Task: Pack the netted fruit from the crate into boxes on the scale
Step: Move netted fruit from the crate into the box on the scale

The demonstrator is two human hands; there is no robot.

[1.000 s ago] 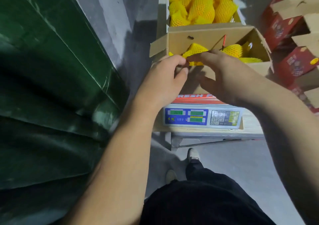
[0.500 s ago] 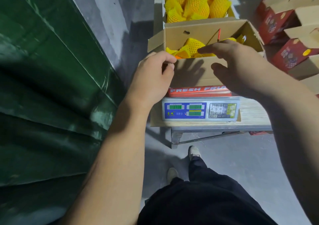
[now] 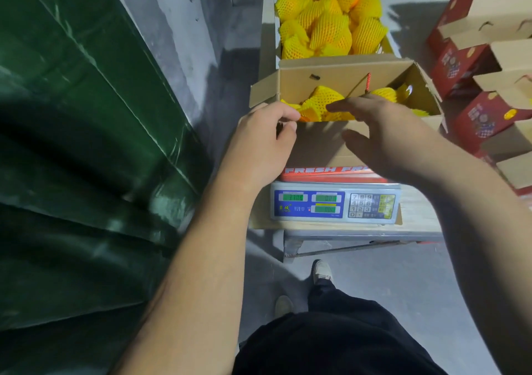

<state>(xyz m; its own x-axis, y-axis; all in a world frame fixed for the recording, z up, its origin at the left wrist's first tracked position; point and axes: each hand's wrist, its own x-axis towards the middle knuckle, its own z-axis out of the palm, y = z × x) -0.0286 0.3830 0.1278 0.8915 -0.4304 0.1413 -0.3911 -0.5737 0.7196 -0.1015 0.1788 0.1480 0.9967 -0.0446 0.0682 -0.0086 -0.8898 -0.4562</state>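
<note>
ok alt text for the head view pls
Two bare hands, left and right, at the near edge of an open cardboard box of yellow-netted fruit on a scale. Behind it, a crate piled with more.

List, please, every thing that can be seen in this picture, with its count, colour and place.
open brown cardboard box: one, brown with a red base, on the scale.
yellow foam-netted fruit in the box: several, yellow, exact count hidden.
crate of yellow netted fruit: one, heaped, behind the box.
blue and grey digital scale: one, green displays, on the wooden table.
pale wooden table: one, under the scale.
red printed cartons: several, red and brown, stacked at the right.
dark green tarpaulin: one, at the left.
grey concrete floor: below.
left hand: pinches the near edge of the box.
right hand: open, over the near edge of the box.
legs and shoes: dark trousers, pale shoes, at the bottom.
</note>
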